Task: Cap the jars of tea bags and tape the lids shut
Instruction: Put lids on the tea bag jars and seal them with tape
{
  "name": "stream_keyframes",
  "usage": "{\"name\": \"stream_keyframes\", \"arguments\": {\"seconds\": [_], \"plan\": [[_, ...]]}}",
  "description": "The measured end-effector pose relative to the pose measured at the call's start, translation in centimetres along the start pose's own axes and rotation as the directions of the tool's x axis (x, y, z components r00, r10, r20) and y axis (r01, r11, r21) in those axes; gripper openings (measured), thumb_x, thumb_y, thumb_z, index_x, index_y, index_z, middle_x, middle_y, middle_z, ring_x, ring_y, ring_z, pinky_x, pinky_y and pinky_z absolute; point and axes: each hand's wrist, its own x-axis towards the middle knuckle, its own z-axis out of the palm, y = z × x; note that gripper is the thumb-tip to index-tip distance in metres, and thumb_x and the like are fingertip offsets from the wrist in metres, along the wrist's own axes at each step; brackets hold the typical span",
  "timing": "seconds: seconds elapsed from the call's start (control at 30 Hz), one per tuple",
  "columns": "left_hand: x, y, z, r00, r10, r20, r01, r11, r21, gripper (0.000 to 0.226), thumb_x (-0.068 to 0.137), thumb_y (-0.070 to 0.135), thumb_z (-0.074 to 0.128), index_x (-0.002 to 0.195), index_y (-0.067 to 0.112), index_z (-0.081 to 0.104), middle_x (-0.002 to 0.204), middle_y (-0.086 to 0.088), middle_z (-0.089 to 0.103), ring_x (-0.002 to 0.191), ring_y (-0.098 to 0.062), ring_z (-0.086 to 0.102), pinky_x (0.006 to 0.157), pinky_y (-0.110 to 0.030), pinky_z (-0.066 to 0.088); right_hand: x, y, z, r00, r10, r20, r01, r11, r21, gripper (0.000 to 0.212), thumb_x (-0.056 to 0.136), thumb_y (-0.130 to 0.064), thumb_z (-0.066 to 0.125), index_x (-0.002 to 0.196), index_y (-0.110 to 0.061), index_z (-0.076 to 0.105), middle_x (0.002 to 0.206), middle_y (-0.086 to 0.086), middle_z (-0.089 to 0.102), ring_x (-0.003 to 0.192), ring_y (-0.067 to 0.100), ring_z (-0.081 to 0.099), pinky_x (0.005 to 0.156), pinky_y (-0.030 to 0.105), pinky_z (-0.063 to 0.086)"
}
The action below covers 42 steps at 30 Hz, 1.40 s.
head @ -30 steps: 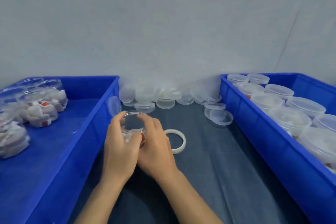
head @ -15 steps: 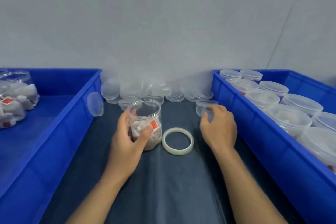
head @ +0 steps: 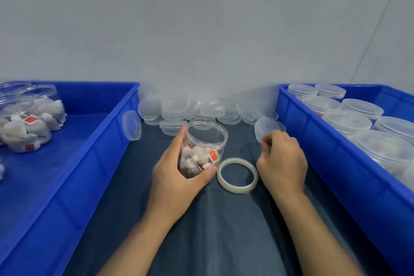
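An open jar of tea bags is held upright on the dark cloth by the left hand, whose fingers and thumb are curled round its lower wall; its mouth is uncovered and stands above the grip. Just beside that grip, on the side toward the other hand, a tape roll lies flat, touching or nearly touching the jar's base. Beyond the roll, a clear lid is pinched at its near edge by the right hand, with the lid tilted up and most of it standing past the fingertips; a second lid is partly hidden behind it. The step in hand is judged to be the carrying of this lid across to the jar. Several slips may be feared: the thin edge pinch may let the lid swing or drop; the lid may be set down askew on the rim, so that it does not seat; a hard press may tip the jar, since it is gripped low; the tape roll may be knocked aside in passing. Farther from both grips, loose lids are heaped against the wall, uncapped jars stand in the left blue bin, and capped jars fill the right blue bin.
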Motion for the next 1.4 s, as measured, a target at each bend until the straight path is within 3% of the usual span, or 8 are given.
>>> {"name": "stream_keyframes", "arguments": {"seconds": [0.17, 0.27, 0.33, 0.5, 0.67, 0.8, 1.07, 1.4], "plan": [[-0.4, 0.4, 0.0, 0.994, 0.097, -0.056, -0.087, 0.983, 0.159, 0.109, 0.069, 0.054, 0.092, 0.156, 0.066, 0.027, 0.125, 0.03, 0.056, 0.121, 0.005, 0.058, 0.093, -0.018, 0.049, -0.6, -1.5, -0.7, 0.994, -0.107, -0.012, 0.105, 0.939, 0.326, 0.018, 0.098, -0.005, 0.064, 0.099, -0.021, 0.056, 0.093, -0.008, 0.058, 0.089, 0.02, 0.054, 0.077, 0.038, 0.048], [-0.4, 0.4, 0.0, 0.992, 0.109, -0.063, -0.096, 0.978, 0.185, 0.109, 0.069, 0.055, 0.092, 0.156, 0.066, 0.026, 0.122, 0.027, 0.056, 0.118, 0.001, 0.059, 0.091, -0.019, 0.05, -0.9, -2.5, -1.0, 0.999, -0.048, -0.019, 0.051, 0.828, 0.558, 0.03, 0.105, -0.008, 0.055, 0.128, -0.027, 0.05, 0.095, -0.022, 0.055, 0.087, 0.007, 0.057, 0.077, 0.016, 0.048], [-0.3, 0.3, 0.0, 0.991, 0.114, -0.065, -0.1, 0.977, 0.186, 0.108, 0.068, 0.06, 0.089, 0.156, 0.065, 0.027, 0.122, 0.027, 0.056, 0.119, 0.0, 0.059, 0.091, -0.018, 0.05, -1.0, -2.9, -1.0, 1.0, -0.021, -0.003, 0.019, 0.768, 0.64, 0.043, 0.109, -0.008, 0.048, 0.146, -0.03, 0.044, 0.1, -0.02, 0.054, 0.093, 0.01, 0.059, 0.08, 0.017, 0.053], [-0.2, 0.1, 0.0, 0.995, 0.076, -0.067, -0.064, 0.984, 0.167, 0.105, 0.065, 0.07, 0.081, 0.154, 0.069, 0.026, 0.123, 0.032, 0.055, 0.119, 0.007, 0.058, 0.09, -0.018, 0.049, -1.1, -2.9, -0.7, 0.996, 0.073, 0.058, -0.093, 0.697, 0.711, 0.04, 0.109, -0.006, 0.043, 0.124, -0.036, 0.064, 0.101, -0.007, 0.062, 0.091, 0.004, 0.062, 0.08, 0.016, 0.051], [-0.1, -0.2, 0.1, 0.998, 0.045, -0.052, -0.039, 0.992, 0.116, 0.104, 0.066, 0.069, 0.082, 0.154, 0.068, 0.027, 0.128, 0.034, 0.057, 0.124, 0.007, 0.057, 0.098, -0.027, 0.053, -1.0, -2.7, -0.2, 0.903, 0.221, 0.369, -0.418, 0.242, 0.876, 0.037, 0.097, 0.008, 0.054, 0.109, -0.02, 0.075, 0.086, -0.001, 0.058, 0.08, 0.013, 0.065, 0.078, 0.043, 0.065], [-0.1, -0.2, 0.1, 0.998, 0.028, -0.055, -0.023, 0.995, 0.098, 0.104, 0.066, 0.07, 0.082, 0.154, 0.067, 0.027, 0.128, 0.039, 0.055, 0.123, 0.011, 0.056, 0.095, -0.022, 0.05, -1.3, -2.4, 0.3, 0.921, 0.21, 0.328, -0.389, 0.448, 0.805, 0.048, 0.083, -0.003, 0.083, 0.117, -0.035, 0.069, 0.095, 0.001, 0.067, 0.087, 0.014, 0.069, 0.08, 0.029, 0.059], [-0.1, -0.1, 0.0, 0.997, -0.019, -0.069, 0.026, 0.994, 0.103, 0.101, 0.069, 0.072, 0.075, 0.156, 0.061, 0.024, 0.132, 0.03, 0.058, 0.128, 0.003, 0.054, 0.102, -0.029, 0.05, -1.6, -2.6, 0.2, 0.905, 0.172, 0.389, -0.425, 0.35, 0.835, 0.069, 0.071, -0.004, 0.095, 0.126, -0.031, 0.064, 0.115, 0.002, 0.071, 0.101, 0.009, 0.074, 0.073, 0.019, 0.059], [0.0, -0.3, -0.2, 0.996, -0.067, -0.05, 0.072, 0.992, 0.107, 0.1, 0.07, 0.074, 0.074, 0.155, 0.064, 0.021, 0.138, 0.026, 0.059, 0.125, -0.001, 0.06, 0.102, -0.043, 0.056, -1.8, -2.1, 0.8, 0.898, 0.063, 0.436, -0.362, 0.669, 0.649, 0.071, 0.071, -0.011, 0.095, 0.127, -0.036, 0.058, 0.121, 0.01, 0.061, 0.083, 0.018, 0.074, 0.086, 0.039, 0.063]]}}
